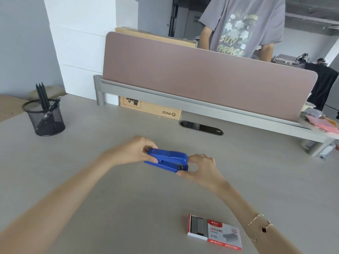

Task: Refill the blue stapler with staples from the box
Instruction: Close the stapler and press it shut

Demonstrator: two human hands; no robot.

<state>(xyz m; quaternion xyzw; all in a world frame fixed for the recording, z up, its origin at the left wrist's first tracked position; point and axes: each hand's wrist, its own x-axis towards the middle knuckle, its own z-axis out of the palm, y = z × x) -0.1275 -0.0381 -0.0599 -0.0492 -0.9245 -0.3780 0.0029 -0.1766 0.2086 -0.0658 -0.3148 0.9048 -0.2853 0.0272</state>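
Note:
The blue stapler point(167, 160) lies closed on the grey desk point(113, 198), near the middle. My left hand point(133, 153) grips its rear end with thumb and fingers. My right hand point(200, 168) pinches its front end, thumb under the base and fingers at the nose. Near the front right of the desk lies the red and white staple box point(215, 231), its inner tray slid out to the left so that grey staple strips show.
A black mesh pen cup point(45, 117) with dark pencils stands at the far left. A mauve divider panel point(201, 76) on a grey rail closes the desk's far side, with a person standing behind it. A cable slot point(200, 127) lies before the rail. Pink papers point(324, 123) sit far right.

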